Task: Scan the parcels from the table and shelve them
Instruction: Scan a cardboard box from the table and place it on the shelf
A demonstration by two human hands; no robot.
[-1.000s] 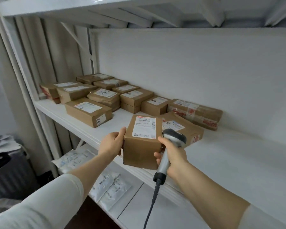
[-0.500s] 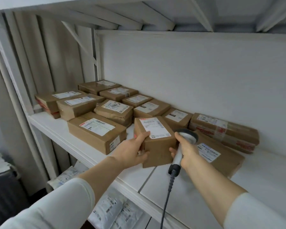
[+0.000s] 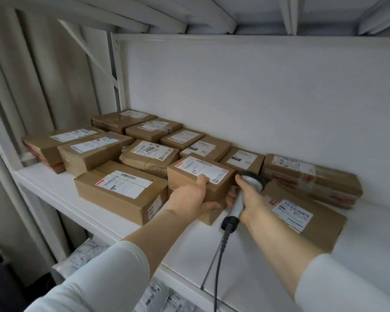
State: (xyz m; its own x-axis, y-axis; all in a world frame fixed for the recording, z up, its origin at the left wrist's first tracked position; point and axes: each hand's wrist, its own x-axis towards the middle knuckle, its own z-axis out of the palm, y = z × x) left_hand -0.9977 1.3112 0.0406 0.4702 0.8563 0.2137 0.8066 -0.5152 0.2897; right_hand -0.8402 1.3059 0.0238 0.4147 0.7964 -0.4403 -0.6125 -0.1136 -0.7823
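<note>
A white shelf (image 3: 245, 255) runs along a white back wall (image 3: 257, 97), with pale ribbed panelling at the left. Brown labelled boxes (image 3: 92, 152) crowd the shelf's left half. The parcel (image 3: 203, 171) is at their front, between a long box (image 3: 122, 192) and a flat box (image 3: 306, 219). The left hand (image 3: 189, 199) grips its near side, thumb on the label. The right hand (image 3: 252, 203) is wrapped round a scanner (image 3: 254, 180), whose cable (image 3: 218, 255) hangs over the shelf edge. White mailers (image 3: 153, 296) lie on the tier below.

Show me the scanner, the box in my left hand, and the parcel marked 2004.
scanner (image 3: 254, 180): head view, on its rounded grey head.
held box (image 3: 196, 168): head view, on the white label on its top face.
parcel marked 2004 (image 3: 150, 150): head view, on the printed number on its label.
</note>
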